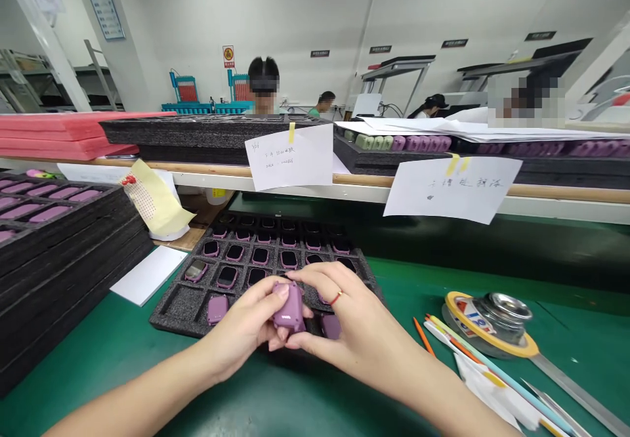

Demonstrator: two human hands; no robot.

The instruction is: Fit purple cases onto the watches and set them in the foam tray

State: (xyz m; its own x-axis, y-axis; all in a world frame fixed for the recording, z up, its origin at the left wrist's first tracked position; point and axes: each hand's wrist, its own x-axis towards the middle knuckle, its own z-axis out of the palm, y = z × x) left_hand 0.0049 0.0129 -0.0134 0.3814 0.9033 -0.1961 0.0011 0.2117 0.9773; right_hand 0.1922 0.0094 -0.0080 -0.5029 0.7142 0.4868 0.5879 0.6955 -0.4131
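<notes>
Between my hands is a purple watch case (289, 307), its plain purple face toward me. My left hand (253, 312) grips it, thumb on its front and fingers behind. Curved round its right side, my right hand (339, 312) has thumb and fingers apart; its fingertips are near the case's top and lower edge, and contact is unclear. Under and behind the hands lies a black foam tray (180, 306) with rows of purple-framed watches, most with dark screens up. A purple piece (217, 309) sits in its front row, right of a bare compartment.
Stacked black foam trays (63, 279) stand at the left, beside white paper (149, 274). At the right are a tape roll (455, 322), a glass jar (506, 322), pens and tweezers. A shelf (359, 193) with hanging notes crosses behind; people sit beyond.
</notes>
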